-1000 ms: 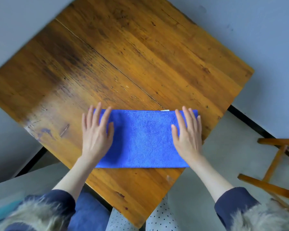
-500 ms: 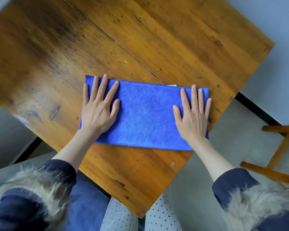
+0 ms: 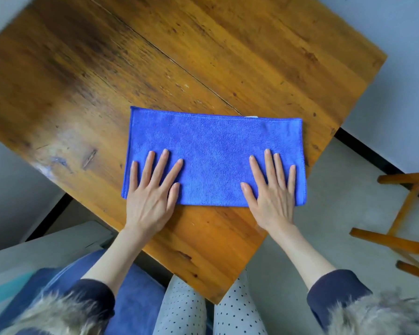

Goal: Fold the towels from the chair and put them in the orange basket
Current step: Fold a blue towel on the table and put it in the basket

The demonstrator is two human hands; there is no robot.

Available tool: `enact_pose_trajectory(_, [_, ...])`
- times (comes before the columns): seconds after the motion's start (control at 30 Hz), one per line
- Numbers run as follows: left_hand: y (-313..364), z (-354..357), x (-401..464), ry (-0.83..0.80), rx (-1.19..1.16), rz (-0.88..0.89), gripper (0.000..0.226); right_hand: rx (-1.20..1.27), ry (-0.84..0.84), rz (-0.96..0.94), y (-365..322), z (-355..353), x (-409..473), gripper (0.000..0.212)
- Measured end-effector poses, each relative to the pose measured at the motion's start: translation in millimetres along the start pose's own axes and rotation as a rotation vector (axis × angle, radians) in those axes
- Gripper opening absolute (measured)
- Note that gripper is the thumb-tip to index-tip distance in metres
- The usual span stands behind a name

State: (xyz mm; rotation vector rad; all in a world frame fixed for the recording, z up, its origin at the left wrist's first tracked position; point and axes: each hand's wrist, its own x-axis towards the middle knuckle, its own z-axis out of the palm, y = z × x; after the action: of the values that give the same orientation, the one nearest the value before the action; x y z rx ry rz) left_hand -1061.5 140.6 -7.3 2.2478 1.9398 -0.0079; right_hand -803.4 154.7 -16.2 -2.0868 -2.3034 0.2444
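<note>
Head view: nearest, the table (image 3: 203,56) corner points at dotted trousers (image 3: 181,308) over grey floor (image 3: 324,213). On the table near that corner lies the folded blue towel (image 3: 213,151), long axis left-right. Left hand (image 3: 152,192) and right hand (image 3: 273,189) press flat, fingers spread, on its near edge. Right of the table, chair rungs (image 3: 397,240).

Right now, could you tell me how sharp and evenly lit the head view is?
Head view: the blue towel and both hands, left and right, are sharp under soft, even light; the table shows no harsh glare; the fur cuffs at the bottom edge are blurred; wide-angle bending shows at the edges.
</note>
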Motion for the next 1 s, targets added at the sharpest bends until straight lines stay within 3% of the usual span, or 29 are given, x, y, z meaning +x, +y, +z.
enact_pose_trajectory(0.17, [-11.4,-3.0,-7.4,0.119,-0.137,-0.139,0.046,0.037,0.005,0.015,-14.6,-5.1,-8.7,0.061])
enact_pose_trajectory(0.3, [-20.2,-12.4,-24.9,0.275,-0.248,-0.428,0.038,0.047,-0.022,-0.179,-47.4,-9.6,-21.3,0.058])
enact_pose_trajectory(0.4, [-17.4,-21.0,-30.5,0.226,-0.318,-0.729,0.041,0.024,-0.077,-0.279,-72.3,-7.9,-22.6,0.056])
enact_pose_trajectory(0.5, [-15.8,-26.0,-33.8,0.134,-0.362,-0.883,0.045,-0.011,-0.127,-0.283,-85.1,-3.1,-23.8,0.056])
enact_pose_trajectory(0.67, [-13.4,-30.1,-31.5,0.054,-0.367,-0.944,0.047,-0.060,-0.164,-0.269,-88.2,0.8,-25.2,0.057])
enact_pose_trajectory(0.83, [-20.3,-37.6,-21.8,-0.001,-0.451,-0.935,0.034,-0.072,-0.191,-0.262,-91.8,0.4,-24.5,0.057])
enact_pose_trajectory(0.93, [-29.9,-44.6,-11.9,0.121,-0.701,-0.912,0.022,-0.060,-0.234,-0.212,-106.4,-1.1,-16.5,0.059])
enact_pose_trajectory(1.0, [-41.8,-51.5,2.8,0.178,-0.895,-0.989,0.021,-0.048,-0.248,-0.185,-122.2,-4.8,-1.9,0.061])
